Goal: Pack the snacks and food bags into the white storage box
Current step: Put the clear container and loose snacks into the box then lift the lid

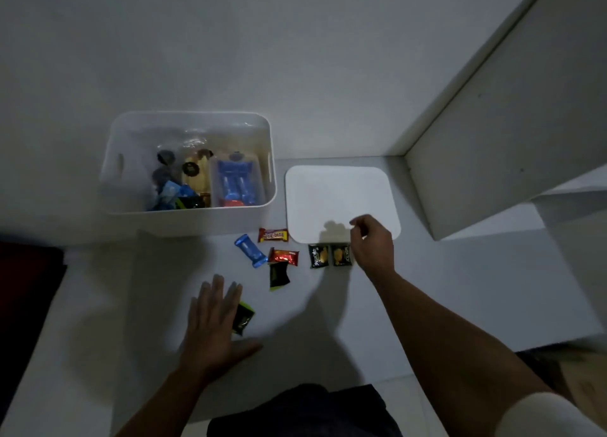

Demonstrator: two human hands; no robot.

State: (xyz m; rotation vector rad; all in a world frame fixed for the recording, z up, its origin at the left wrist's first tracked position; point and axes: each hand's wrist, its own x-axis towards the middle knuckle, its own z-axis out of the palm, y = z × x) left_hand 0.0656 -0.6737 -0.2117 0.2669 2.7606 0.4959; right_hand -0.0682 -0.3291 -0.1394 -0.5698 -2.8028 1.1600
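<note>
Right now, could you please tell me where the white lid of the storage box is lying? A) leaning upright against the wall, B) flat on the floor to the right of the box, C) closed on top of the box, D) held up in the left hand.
B: the white lid lies flat on the floor just right of the open white storage box, with the right hand at its near edge.

I log one white storage box, open and upright, already holding blue, gold and dark packets, with loose snacks in front of it: blue wrapper, two red bars, two green-edged black packets, two black-and-yellow packets.
</note>
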